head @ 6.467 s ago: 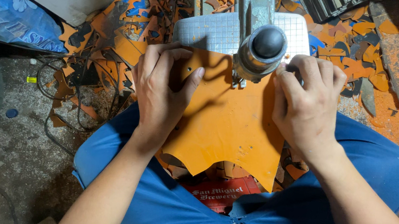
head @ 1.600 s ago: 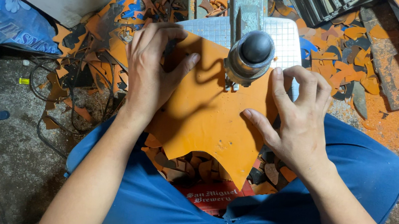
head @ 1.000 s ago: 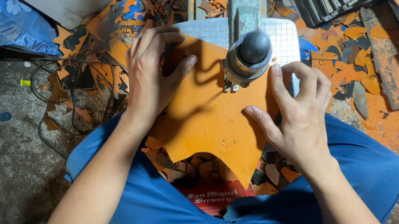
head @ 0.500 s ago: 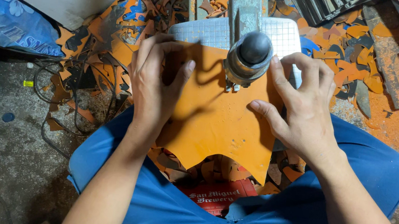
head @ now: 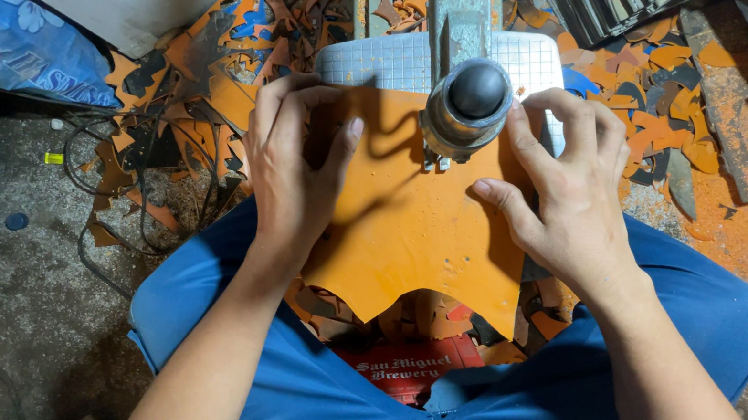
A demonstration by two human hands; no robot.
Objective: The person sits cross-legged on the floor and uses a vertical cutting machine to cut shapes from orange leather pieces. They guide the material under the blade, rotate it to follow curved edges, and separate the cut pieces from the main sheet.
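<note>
An orange sheet (head: pixel 414 235) with a notched near edge lies over the metal grid table (head: pixel 384 62) of a small cutting machine. The machine's round head (head: pixel 470 102) stands above the sheet's far edge. My left hand (head: pixel 292 170) presses flat on the sheet's left side, fingers curled at its far edge. My right hand (head: pixel 568 202) presses on the right side, fingers spread beside the head. Both hands hold the sheet down against the table.
Orange and dark offcuts (head: pixel 185 108) litter the floor to the left, behind and to the right. A blue bag (head: pixel 12 37) lies at the left, black cables (head: pixel 125 197) beside it. A red crate (head: pixel 411 369) sits between my blue-clad legs. Metal bars (head: pixel 725 102) lie at right.
The sheet has been turned and shifted slightly under the machine head. My hands have moved with it, the left sliding toward the far edge and the right closing in beside the head.
</note>
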